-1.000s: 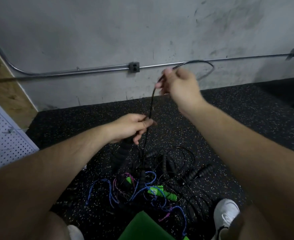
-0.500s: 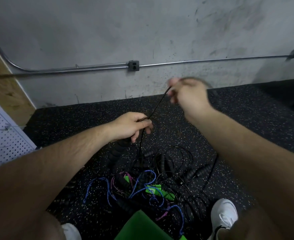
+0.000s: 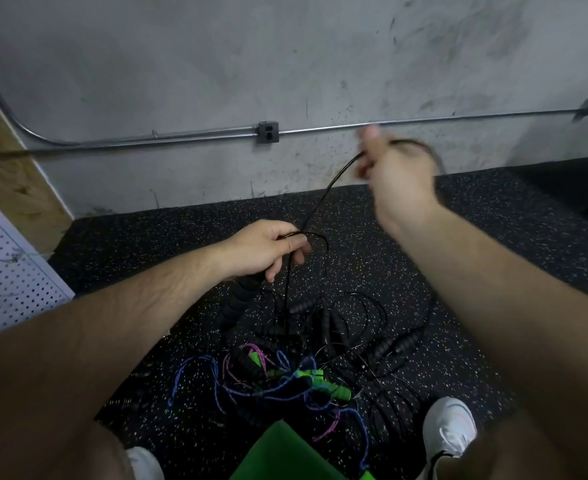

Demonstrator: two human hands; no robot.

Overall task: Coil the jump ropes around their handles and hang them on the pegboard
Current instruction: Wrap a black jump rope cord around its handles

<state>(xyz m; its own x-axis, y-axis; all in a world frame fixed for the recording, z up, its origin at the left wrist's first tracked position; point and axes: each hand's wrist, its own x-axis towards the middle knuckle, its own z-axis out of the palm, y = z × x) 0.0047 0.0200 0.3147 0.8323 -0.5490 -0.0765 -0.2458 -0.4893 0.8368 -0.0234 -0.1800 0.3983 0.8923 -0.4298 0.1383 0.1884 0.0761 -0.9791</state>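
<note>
black rope (image 3: pixel 323 199) between left hand (image 3: pixel 265 249), right hand (image 3: pixel 398 171)

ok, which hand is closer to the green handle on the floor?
Left. The left hand holds black handles and cord above the pile, up and left of the green handle. The right hand is raised higher, toward the wall, pulling the black cord.

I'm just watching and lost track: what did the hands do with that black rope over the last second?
The right hand, pinching the black rope, dipped lower and then swung out to the right and slightly back up, blurred with motion; nothing was let go. The left hand stayed closed on the black handle in about the same place, and the tangled pile of ropes on the floor looks unchanged.
</note>
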